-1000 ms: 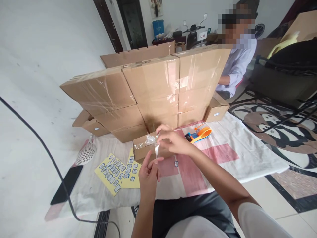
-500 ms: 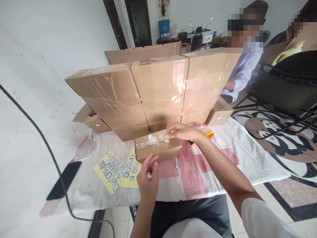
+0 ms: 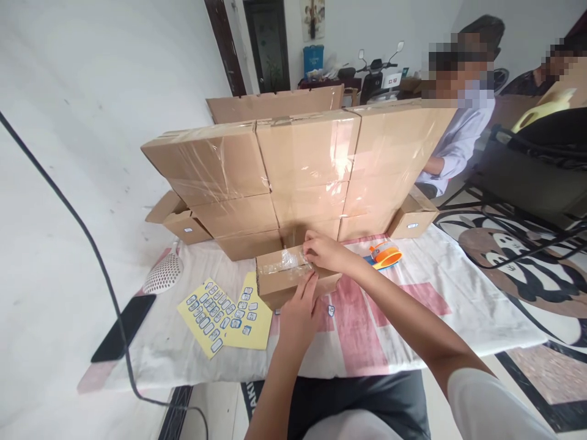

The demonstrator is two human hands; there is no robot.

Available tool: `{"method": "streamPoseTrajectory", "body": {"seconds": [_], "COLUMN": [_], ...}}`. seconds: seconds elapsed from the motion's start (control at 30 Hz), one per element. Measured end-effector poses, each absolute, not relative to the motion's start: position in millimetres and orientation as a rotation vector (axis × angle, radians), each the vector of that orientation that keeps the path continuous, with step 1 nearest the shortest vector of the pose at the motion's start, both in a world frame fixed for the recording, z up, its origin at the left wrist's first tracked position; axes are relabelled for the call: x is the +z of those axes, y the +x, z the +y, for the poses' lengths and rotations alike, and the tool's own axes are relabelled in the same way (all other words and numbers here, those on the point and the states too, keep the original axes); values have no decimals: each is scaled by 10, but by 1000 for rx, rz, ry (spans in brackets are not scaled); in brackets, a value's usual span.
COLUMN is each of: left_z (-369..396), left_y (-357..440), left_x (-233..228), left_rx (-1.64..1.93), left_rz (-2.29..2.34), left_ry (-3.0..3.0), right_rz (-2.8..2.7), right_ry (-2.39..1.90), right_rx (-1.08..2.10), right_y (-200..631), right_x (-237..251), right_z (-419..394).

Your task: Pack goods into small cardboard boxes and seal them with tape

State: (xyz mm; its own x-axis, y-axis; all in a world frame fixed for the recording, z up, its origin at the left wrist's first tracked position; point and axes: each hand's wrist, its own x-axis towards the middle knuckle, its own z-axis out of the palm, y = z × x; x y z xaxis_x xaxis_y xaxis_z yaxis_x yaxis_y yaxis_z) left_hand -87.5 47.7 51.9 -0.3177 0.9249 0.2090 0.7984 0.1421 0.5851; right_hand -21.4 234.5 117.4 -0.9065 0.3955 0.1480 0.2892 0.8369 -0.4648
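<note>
On the tablecloth (image 3: 481, 311), a carton (image 3: 280, 282) lies under the fingers (image 3: 308, 284).

Bright, soft light overall. Glare on stacked cartons (image 3: 305, 146) and packing tape (image 3: 288, 259); soft shadow low mid-stack. White wall (image 3: 68, 153) near washed out, chair (image 3: 518, 171) dark. Wide-angle stretch at edges, background soft, heads pixelated.

On tablecloth (image 3: 367, 351): cartons (image 3: 279, 290), yellow sheets (image 3: 262, 311), orange dispenser (image 3: 389, 256).

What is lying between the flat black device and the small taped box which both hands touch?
Yellow sheets bearing small labels lie between the black device and the taped box, in the head view.
</note>
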Motion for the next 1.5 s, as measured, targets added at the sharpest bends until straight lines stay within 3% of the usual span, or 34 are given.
{"method": "streamPoseTrajectory", "body": {"seconds": [0.23,0.33,0.43,0.57,0.77,1.0,1.13,1.27,1.37,1.5], "left_z": [488,308,-16,-340,-247,-791,-1290,-1500,-1504,-1447], "left_y": [-774,-903,-1250,-1798,-2181,-2281,-2039,-1700,-1541,-1428], "left_x": [505,322,72,-112,-68,228,425,517,525,544], "left_rx": [911,1075,1111,906,666,946,1225,1453,1504,1317], "left_rz": [2236,2249,2595,2937,2752,2538,2246,1932,2365,3169], "left_ry": [1759,1813,1431,800,644,538,431,293,441,1190], "right_rz": [-2546,-2258,-1899,-1791,-1929,-2029,-2021,-1744,-1496,-1527], "right_ry": [-1057,-985,-822,-895,-808,-712,-682,-470,-449,-453], "right_rx": [293,263,284,402,752,1084,1601,2347,2571,2460], "right_y": [-259,-88,269,693,713,479,20,-474,-632,-614], "right_x": [1191,1085,841,390,-67,64,197,247,247,238], "right_z": [2310,2228,1933,1282,537,459,484,361,216,104]}}
